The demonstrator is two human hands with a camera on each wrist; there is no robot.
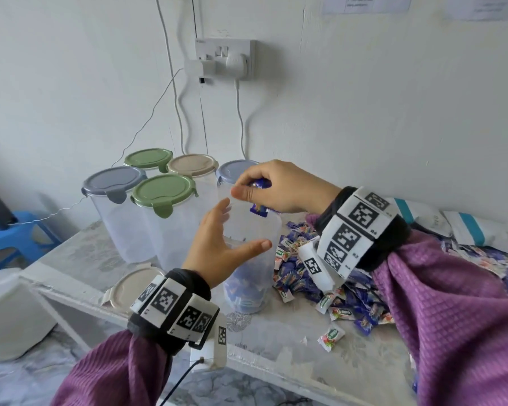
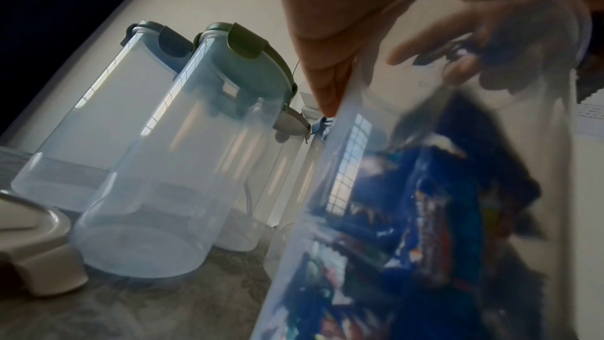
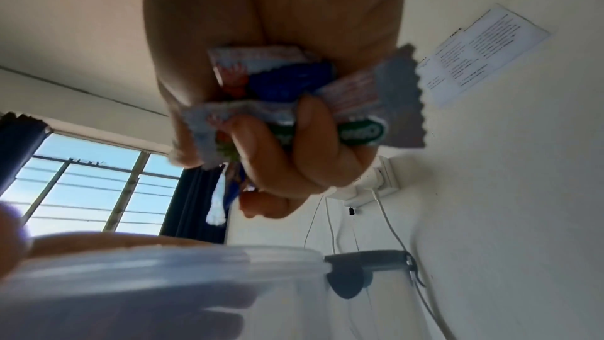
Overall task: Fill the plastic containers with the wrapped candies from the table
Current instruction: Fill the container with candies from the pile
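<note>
An open clear plastic container [image 1: 254,273] stands on the table, its lower part filled with blue wrapped candies [image 2: 421,216]. My left hand [image 1: 241,227] grips its upper wall, thumb in front and fingers [image 2: 326,61] behind. My right hand [image 1: 252,187] hovers just above the container's mouth [image 3: 163,260] and clutches several wrapped candies [image 3: 294,92]. One blue candy [image 1: 259,211] hangs below the fist at the rim. A heap of blue and white wrapped candies [image 1: 299,273] lies on the table to the right of the container.
Several closed empty containers with green [image 1: 163,191], grey-blue [image 1: 115,180] and beige [image 1: 192,165] lids stand behind and to the left. A loose beige lid [image 1: 132,288] lies near the table's front edge [image 1: 276,367]. White bags [image 1: 467,227] lie at the right. A wall socket with cables [image 1: 226,60] hangs above.
</note>
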